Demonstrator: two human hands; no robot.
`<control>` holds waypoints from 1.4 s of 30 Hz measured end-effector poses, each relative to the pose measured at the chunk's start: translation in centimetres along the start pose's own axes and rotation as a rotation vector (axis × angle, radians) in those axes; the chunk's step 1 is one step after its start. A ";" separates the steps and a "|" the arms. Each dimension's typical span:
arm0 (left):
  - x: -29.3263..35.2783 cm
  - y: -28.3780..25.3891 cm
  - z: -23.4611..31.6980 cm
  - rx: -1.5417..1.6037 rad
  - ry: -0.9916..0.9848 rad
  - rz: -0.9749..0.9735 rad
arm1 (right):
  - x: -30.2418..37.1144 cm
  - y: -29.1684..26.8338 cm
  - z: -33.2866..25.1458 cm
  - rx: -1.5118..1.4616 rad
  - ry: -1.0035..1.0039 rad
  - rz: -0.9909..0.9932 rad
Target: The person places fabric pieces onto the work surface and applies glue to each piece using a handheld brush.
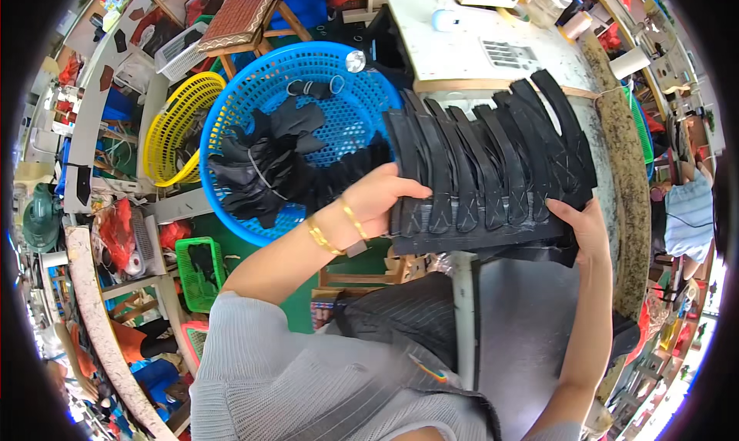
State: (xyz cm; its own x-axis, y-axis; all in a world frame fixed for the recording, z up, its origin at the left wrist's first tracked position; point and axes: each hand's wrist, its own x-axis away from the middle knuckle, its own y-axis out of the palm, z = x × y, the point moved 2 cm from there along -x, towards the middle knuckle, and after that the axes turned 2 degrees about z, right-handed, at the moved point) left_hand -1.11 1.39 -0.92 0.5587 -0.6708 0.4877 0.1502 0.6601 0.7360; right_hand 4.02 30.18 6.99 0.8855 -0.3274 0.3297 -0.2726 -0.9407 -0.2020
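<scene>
Both my hands hold up a wide black fabric piece with stitched straps (477,187), spread between them above the work surface. My left hand (377,198) grips its left edge, thumb on top and fingers underneath. At the lower right, my right hand (583,224) pinches the piece with the thumb in front; the other fingers are mostly hidden behind it. Several folded straps stand side by side along the piece, each with white crossed stitching near its base. Their loose ends point away from me.
To the left stands a large blue plastic basket (231,102) with bundled black pieces (265,167). Beyond it are a yellow basket (156,137) and a woven-seat stool (240,21). A white worktable (462,52) lies ahead. A green basket (185,275) sits lower left. Another person (687,214) is far right.
</scene>
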 end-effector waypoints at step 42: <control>-5.1 -40.7 18.0 -0.911 0.226 0.751 | -7.7 32.9 9.5 0.291 -0.477 -0.246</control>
State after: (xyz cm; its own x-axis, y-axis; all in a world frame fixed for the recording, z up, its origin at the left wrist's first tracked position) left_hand -24.74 -28.16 -24.93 0.8704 -0.0020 0.4923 0.1965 0.9183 -0.3437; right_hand -8.24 2.59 -10.96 0.9987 0.0360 -0.0373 0.0161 -0.8985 -0.4386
